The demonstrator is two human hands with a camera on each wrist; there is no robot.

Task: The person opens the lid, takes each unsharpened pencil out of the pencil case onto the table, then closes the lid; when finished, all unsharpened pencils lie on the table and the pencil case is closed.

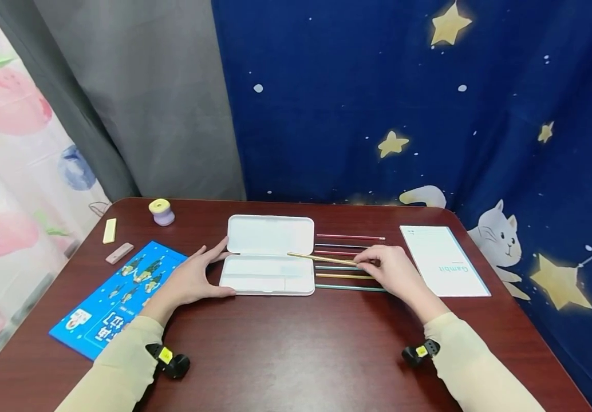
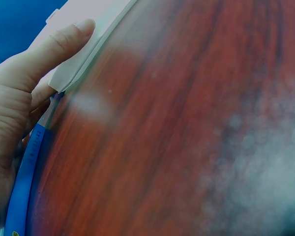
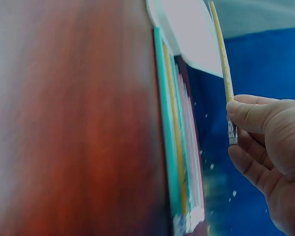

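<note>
A white pencil case (image 1: 267, 234) lies unfolded on the table, with a shallow divided tray in its near half. My left hand (image 1: 193, 279) holds its left side, thumb at the near corner and fingers by the hinge; the wrist view (image 2: 64, 51) shows the thumb along the edge, other fingers partly hidden. Between right thumb and fingers, my right hand (image 1: 391, 269) pinches a gold-yellow pencil (image 3: 222, 54) near its eraser end. The pencil's far end reaches left over the case. Beneath that hand several pencils (image 1: 350, 288), red, dark, yellow and teal, lie side by side right of the case.
A blue booklet (image 1: 136, 286) lies under my left forearm. Beyond it are a pink-grey eraser-like block (image 1: 119, 253), a pale yellow strip (image 1: 110, 230) and a yellow-and-lilac round container (image 1: 162, 213). At the right lies a white notebook (image 1: 445, 260). Curtains hang behind the table's far edge.
</note>
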